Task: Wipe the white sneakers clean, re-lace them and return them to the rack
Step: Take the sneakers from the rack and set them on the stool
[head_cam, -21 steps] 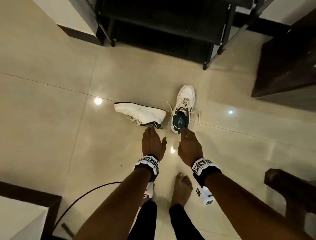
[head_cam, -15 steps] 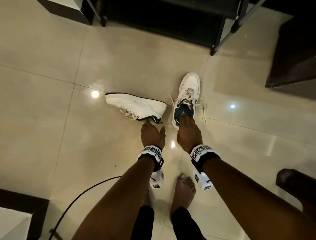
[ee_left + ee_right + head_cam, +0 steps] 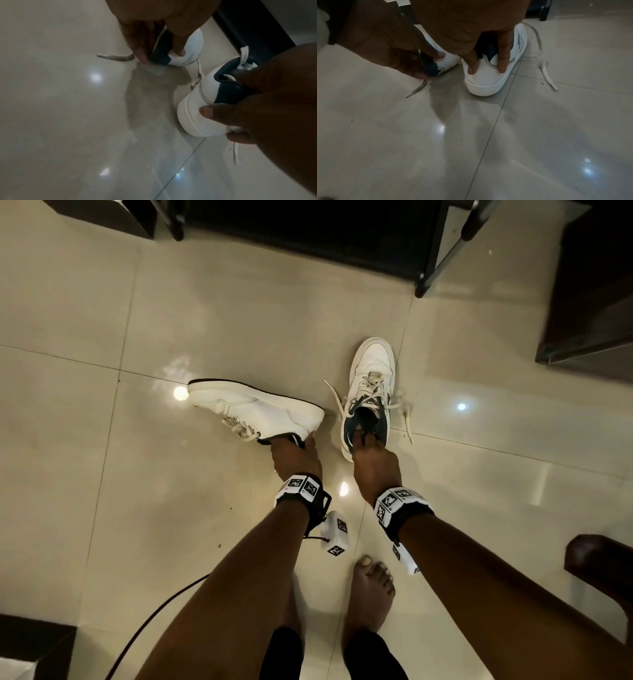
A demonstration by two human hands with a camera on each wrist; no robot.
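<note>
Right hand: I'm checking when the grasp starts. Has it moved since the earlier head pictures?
Yes. The right hand has moved forward, from just short of the upright sneaker's heel to gripping that heel.

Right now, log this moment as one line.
left hand grips heel of tipped sneaker | right hand grips heel of upright sneaker | both on floor | laces loose
</note>
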